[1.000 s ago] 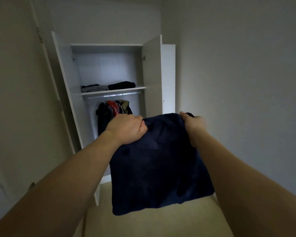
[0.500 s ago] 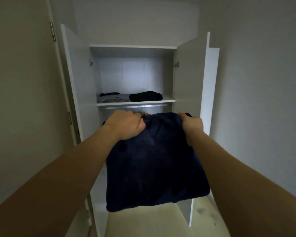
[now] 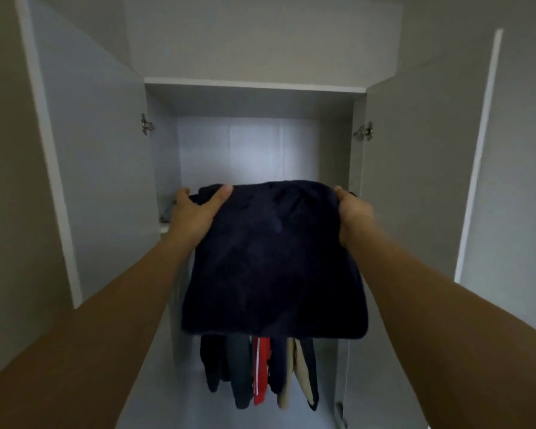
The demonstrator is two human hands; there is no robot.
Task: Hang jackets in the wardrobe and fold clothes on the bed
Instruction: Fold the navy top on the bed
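A folded dark navy garment (image 3: pixel 273 261) is held up in front of the open white wardrobe (image 3: pixel 254 83), at the height of its upper shelf. My left hand (image 3: pixel 195 212) grips its far left corner, thumb on top. My right hand (image 3: pixel 351 212) grips its far right corner. Below the garment, several jackets (image 3: pixel 260 373) hang inside the wardrobe, dark, red and beige ones. The garment hides the shelf and whatever lies on it.
Both wardrobe doors stand open, the left door (image 3: pixel 93 181) and the right door (image 3: pixel 421 181), each close beside my arms. A sliver of the shelf edge (image 3: pixel 164 227) shows left of my left hand. Plain walls flank the wardrobe.
I have come right up to the wardrobe. Both hands have lifted the navy garment from chest height to the level of the upper shelf, now covering the folded clothes seen there earlier.
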